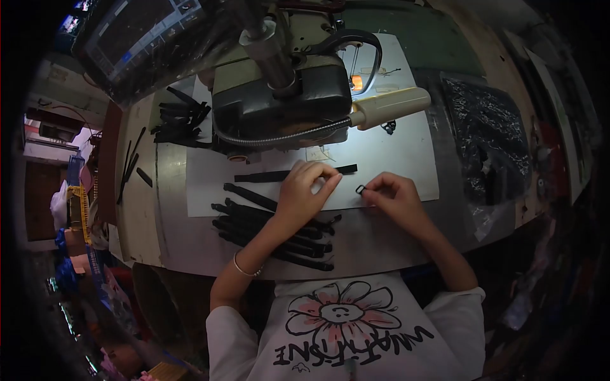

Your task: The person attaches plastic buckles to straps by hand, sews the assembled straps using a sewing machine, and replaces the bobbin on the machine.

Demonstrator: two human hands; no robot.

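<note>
A black fabric strap (257,177) lies across the white sheet, running under my left hand (309,189). My left thumb and index finger pinch together at the strap, close to its right end, which sticks out past the fingertips. A little to the right, my right hand (395,198) pinches a small black ring-like buckle (360,189) between thumb and fingers, apart from the strap. Beneath my left wrist is a pile of black straps (244,222), partly covered by the forearm.
The sewing machine head (283,95) stands over the white sheet (413,165), beside a lit lamp (391,109). More black straps (181,117) lie at the back left. A plastic bag of small dark parts (489,127) is at the right. Small black pieces (389,127) sit below the lamp.
</note>
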